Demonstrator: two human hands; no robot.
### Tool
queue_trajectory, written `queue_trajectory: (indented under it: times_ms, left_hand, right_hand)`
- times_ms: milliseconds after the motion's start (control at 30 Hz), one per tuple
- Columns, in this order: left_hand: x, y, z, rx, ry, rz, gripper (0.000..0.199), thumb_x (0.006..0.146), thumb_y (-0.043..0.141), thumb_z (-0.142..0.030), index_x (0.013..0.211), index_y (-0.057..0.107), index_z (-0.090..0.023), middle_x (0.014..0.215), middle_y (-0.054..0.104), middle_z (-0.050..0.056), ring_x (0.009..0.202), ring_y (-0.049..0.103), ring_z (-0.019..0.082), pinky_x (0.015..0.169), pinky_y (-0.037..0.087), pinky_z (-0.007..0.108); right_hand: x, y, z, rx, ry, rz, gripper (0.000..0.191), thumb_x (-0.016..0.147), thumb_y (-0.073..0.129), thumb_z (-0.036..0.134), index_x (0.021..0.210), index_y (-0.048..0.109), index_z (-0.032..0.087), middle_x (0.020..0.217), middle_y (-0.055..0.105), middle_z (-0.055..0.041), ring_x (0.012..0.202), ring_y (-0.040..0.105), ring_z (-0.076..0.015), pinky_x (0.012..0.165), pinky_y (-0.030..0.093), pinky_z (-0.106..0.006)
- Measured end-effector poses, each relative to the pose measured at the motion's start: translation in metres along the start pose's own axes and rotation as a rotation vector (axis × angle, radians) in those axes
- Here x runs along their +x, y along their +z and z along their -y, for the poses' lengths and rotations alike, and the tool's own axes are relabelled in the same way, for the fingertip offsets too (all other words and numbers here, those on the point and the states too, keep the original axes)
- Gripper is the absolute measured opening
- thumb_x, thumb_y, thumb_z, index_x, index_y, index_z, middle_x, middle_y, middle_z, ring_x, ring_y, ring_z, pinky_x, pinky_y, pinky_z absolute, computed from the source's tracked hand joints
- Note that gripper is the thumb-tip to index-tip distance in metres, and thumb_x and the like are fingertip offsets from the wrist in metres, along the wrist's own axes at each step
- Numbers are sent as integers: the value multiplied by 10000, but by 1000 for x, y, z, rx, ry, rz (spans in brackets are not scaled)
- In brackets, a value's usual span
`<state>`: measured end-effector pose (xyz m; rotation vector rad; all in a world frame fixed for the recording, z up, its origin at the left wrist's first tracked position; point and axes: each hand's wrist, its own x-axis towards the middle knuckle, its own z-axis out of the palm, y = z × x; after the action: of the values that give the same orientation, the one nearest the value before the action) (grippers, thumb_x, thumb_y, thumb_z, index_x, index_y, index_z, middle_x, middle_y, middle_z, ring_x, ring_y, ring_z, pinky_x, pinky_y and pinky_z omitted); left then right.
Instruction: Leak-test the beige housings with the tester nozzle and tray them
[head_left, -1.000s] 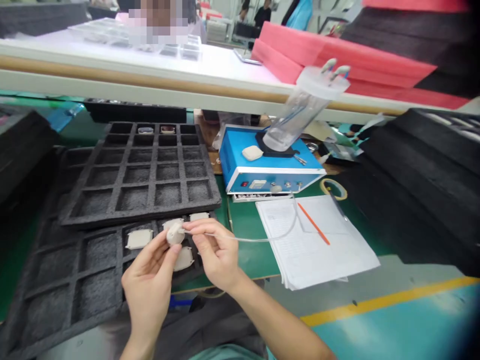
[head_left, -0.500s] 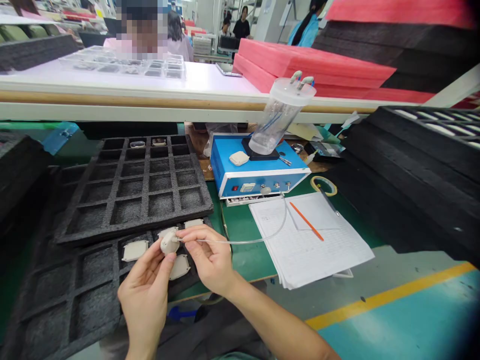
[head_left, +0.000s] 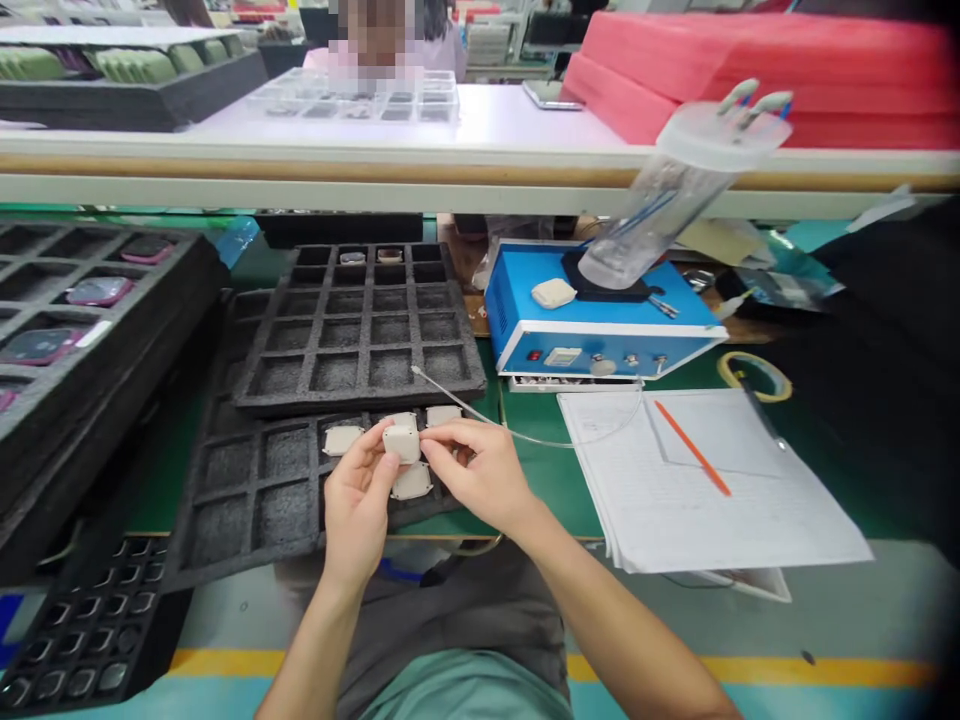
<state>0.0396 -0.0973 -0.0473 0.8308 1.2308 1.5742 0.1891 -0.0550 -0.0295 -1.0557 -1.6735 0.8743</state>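
A small beige square case [head_left: 402, 443] is held between the thumb and fingers of my left hand [head_left: 360, 505]. My right hand [head_left: 480, 470] is closed at the case's right edge, its fingertips touching it. A clear thin tube [head_left: 517, 436] arcs from the blue machine [head_left: 600, 350] over my right hand, its free tip above the foam tray. Several similar beige cases lie around the hands in the lower black foam tray [head_left: 255, 440], one of them a pale case [head_left: 345, 440] left of my fingers. Another beige case [head_left: 553, 293] rests on the machine.
An upper foam tray [head_left: 360, 385] holds two small items. Right of it, a clear cylinder [head_left: 645, 220] leans on the machine. Papers [head_left: 720, 520] with an orange stick [head_left: 691, 447] and tape roll [head_left: 754, 375] lie right. A person sits beyond the white shelf [head_left: 525, 180].
The view has swung left and down. The tube's end has left the case and my right fingers, and now hangs above the tray. The case shows its flat face.
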Motion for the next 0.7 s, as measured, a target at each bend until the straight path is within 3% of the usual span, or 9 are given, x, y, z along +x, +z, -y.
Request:
queue_trajectory:
  times_ms: [233, 333, 433, 567, 700]
  left_hand:
    - [0, -7, 3, 110, 5, 84, 440, 840, 827, -393, 1221, 763, -182, 1217, 781, 132, 1057, 770, 244, 906, 627, 310]
    - [4, -8, 0, 124, -5, 120, 439, 786, 873, -360, 1179, 786, -184, 1151, 804, 119, 1014, 780, 236, 899, 633, 304]
    - [7, -6, -3, 108, -26, 159, 426, 722, 920, -315, 1110, 808, -180, 1058, 824, 104, 938, 790, 210, 866, 642, 277]
    - [7, 1, -5, 48, -21, 70, 373, 684, 943, -273, 1021, 818, -172, 967, 828, 76, 848, 781, 164, 794, 643, 222]
    - [6, 7, -9, -90, 11, -55, 370, 684, 943, -263, 1020, 808, -188, 943, 816, 44, 836, 762, 138, 776, 642, 211]
  right_hand:
    - [4, -15, 3, -54, 48, 97, 183, 853, 668, 144, 862, 842, 203, 798, 819, -31, 608, 661, -133, 570, 466, -232]
    - [8, -23, 7, -35, 80, 159, 214, 859, 641, 123, 851, 839, 203, 762, 807, -16, 621, 670, -137, 583, 472, -229]
    - [7, -22, 12, -32, 144, 140, 191, 825, 649, 106, 789, 819, 184, 674, 769, -2, 580, 649, -130, 554, 459, -219]
    - [-8, -21, 22, -204, 127, -77, 159, 765, 666, 93, 726, 781, 196, 636, 742, 10, 551, 629, -128, 554, 455, -229]
    - [-17, -61, 20, -473, -8, -453, 190, 877, 601, 172, 822, 781, 201, 737, 772, -13, 556, 625, -126, 588, 471, -250]
